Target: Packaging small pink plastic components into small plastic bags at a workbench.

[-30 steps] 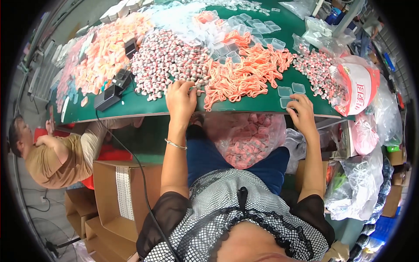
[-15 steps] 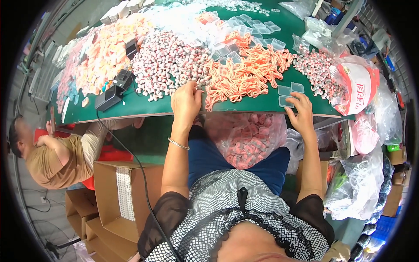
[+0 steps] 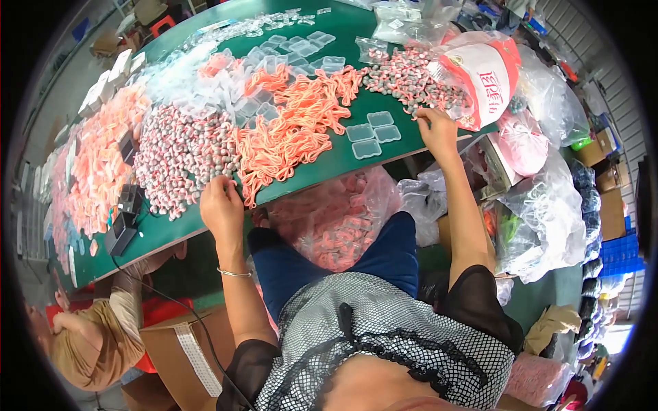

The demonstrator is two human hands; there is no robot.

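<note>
My left hand is at the table's front edge, between a heap of small pink-and-grey pieces and a pile of looped orange cords. Its fingers are bent and drawn together; what they hold, if anything, is hidden. Farther right, my right hand reaches the near side of a second heap of red-and-grey pieces. Thumb and fingers there are pinched at the heap's edge, on something too small to make out. Between my hands, small clear plastic boxes lie opened flat on the green table.
A red-and-white bag stands beside the right heap. More clear boxes and peach-coloured pieces cover the far and left table. A plastic sack of pink pieces sits below the edge. A black cable hangs left, near a seated person.
My right hand has left the clear boxes and moved to the heap of red-and-grey pieces on the right. My left hand stays by the left heap and cords. The view has turned right.
</note>
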